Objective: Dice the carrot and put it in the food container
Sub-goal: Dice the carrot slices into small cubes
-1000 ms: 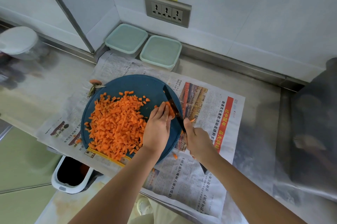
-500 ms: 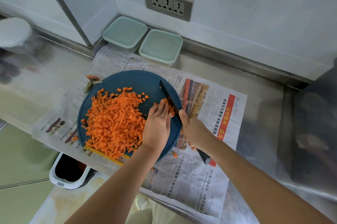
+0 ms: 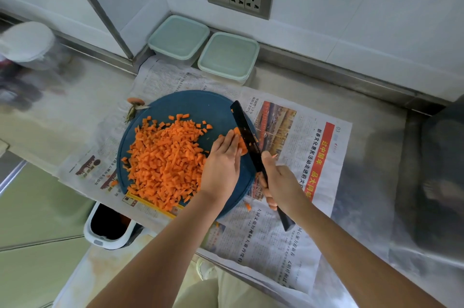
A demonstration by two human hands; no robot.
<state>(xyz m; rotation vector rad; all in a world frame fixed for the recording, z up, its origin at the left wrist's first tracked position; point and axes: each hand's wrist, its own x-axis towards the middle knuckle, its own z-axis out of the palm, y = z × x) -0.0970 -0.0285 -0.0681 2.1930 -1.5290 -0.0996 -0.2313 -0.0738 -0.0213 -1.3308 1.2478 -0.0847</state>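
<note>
Diced carrot (image 3: 163, 159) heaps on the blue board (image 3: 200, 107). At its right edge the left hand (image 3: 222, 159) presses flat-fingered on the last piece (image 3: 241, 147), and the right hand (image 3: 281, 182) grips the knife (image 3: 247, 137). Dicing seems nearly done; the lidded food containers (image 3: 228, 56) beyond the board await filling.

Matt blue plastic board (image 3: 200, 104), brushed steel counter (image 3: 371, 137), newsprint paper (image 3: 288, 240), frosted plastic tubs (image 3: 228, 56) w/ lids.

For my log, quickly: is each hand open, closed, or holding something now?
Left hand: open, straight fingers pressing the orange carrot piece on the round blue cutting board.
Right hand: closed around the handle of the black kitchen knife.
</note>
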